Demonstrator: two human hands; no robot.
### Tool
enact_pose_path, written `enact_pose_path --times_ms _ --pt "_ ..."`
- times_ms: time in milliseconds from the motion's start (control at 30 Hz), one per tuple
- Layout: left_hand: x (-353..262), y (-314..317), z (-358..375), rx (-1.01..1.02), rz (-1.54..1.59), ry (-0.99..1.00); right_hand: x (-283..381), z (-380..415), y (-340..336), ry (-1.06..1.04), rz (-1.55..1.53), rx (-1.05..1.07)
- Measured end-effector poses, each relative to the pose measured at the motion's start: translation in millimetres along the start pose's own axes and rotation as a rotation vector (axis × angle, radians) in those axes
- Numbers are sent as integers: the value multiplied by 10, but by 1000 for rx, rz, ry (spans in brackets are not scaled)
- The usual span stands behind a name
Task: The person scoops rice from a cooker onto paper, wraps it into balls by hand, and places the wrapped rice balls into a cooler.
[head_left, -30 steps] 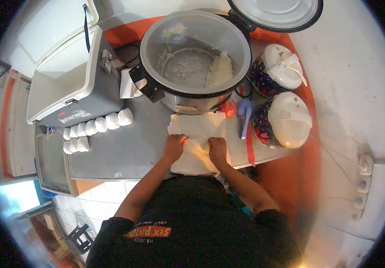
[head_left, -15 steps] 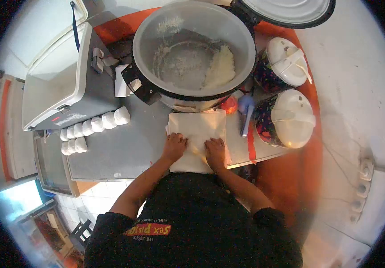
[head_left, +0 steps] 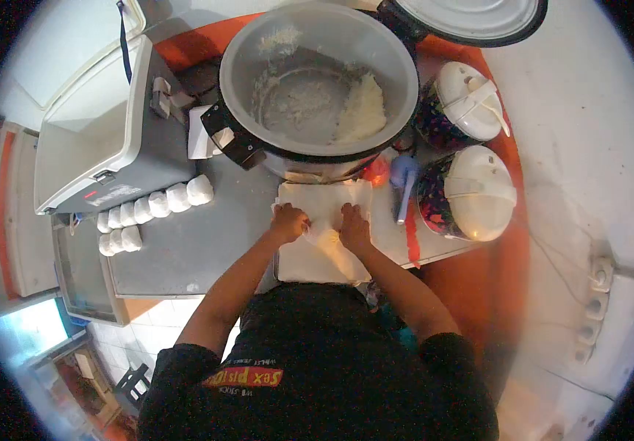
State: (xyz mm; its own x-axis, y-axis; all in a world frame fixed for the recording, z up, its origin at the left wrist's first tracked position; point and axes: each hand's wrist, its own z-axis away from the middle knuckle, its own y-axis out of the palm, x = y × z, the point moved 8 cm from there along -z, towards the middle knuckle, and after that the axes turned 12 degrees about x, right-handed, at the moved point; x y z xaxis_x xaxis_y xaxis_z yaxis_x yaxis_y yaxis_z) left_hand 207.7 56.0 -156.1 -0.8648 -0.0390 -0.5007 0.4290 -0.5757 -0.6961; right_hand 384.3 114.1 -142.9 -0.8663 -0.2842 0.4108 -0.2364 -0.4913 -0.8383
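Observation:
A stack of white wrapping paper (head_left: 302,263) lies on the counter in front of me. My left hand (head_left: 290,223) has its fingers curled on the top sheet at the left, pinching a gathered part of it. Opposite it, my right hand (head_left: 354,226) is closed on the right side of the same sheet. Between the hands the paper (head_left: 326,237) is raised and creased, lit yellowish; whether anything lies inside it is hidden. Just beyond stands a large open rice cooker (head_left: 317,158) with some white rice (head_left: 363,110) stuck along its inner right side.
Several white wrapped bundles (head_left: 158,203) stand in two rows at the left, beside an open grey cooler box (head_left: 157,140). A blue rice scoop (head_left: 404,180), a red round item (head_left: 377,172) and two lidded containers (head_left: 480,192) (head_left: 468,101) are at the right.
Both hands have moved slightly away from me over the stack. The sheet between them has been lifted and creased, where before it lay flatter.

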Motion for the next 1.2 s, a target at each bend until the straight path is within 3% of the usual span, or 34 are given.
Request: enact_pose_path --times_ms 67,100,167,233,300,367,400,467,533,567,633,767,833,867,933,967,1033,1067,1133,1200 --pt "-145 -121 15 -30 -10 -63 207 -18 -181 -66 310 -149" --pt "-228 -215 80 -125 -102 -119 153 -91 -148 -65 310 -154" --pt "-283 -187 248 -221 -193 -178 -59 -254 200 14 123 198" --pt "-444 -75 525 -535 -334 72 9 -125 155 38 87 181" --pt "-495 95 632 -463 -376 66 128 -26 85 62 50 166" --pt "-526 216 680 -384 -412 62 167 102 182 265 -233 291" --pt "-553 255 740 -384 -413 71 353 238 67 378 -211 207" --pt "-616 232 810 -391 -421 80 564 394 164 385 -148 110" --pt "-507 246 744 -194 -296 -85 680 490 88 391 -113 -66" --pt "-455 291 732 -202 -299 -92 660 494 124 380 -115 -70" --pt "-279 435 713 -344 -116 -36 635 487 153 78 -508 -232" --pt "-150 413 686 -249 179 87 803 576 -123 87 -731 -17" --pt "-221 224 865 -105 907 42 889 572 -179 -30 -668 -66" --pt "-217 230 880 -111 908 40 911 560 -184 -36 -666 -63" --pt "-136 291 910 -150 1282 12 953 483 -63 -14 -894 92" --pt "-145 238 933 -156 1282 12 987 450 -99 -19 -892 94" --pt "-135 206 974 -130 1533 -19 1068 360 -32 28 -1272 227" --pt "-102 223 937 -142 1533 -20 1136 314 -75 19 -1269 234" --pt "49 130 930 -442 1544 28 1255 259 -102 70 -1495 202" --pt "8 14 978 -482 1650 84 1444 238 -103 70 -1516 205"
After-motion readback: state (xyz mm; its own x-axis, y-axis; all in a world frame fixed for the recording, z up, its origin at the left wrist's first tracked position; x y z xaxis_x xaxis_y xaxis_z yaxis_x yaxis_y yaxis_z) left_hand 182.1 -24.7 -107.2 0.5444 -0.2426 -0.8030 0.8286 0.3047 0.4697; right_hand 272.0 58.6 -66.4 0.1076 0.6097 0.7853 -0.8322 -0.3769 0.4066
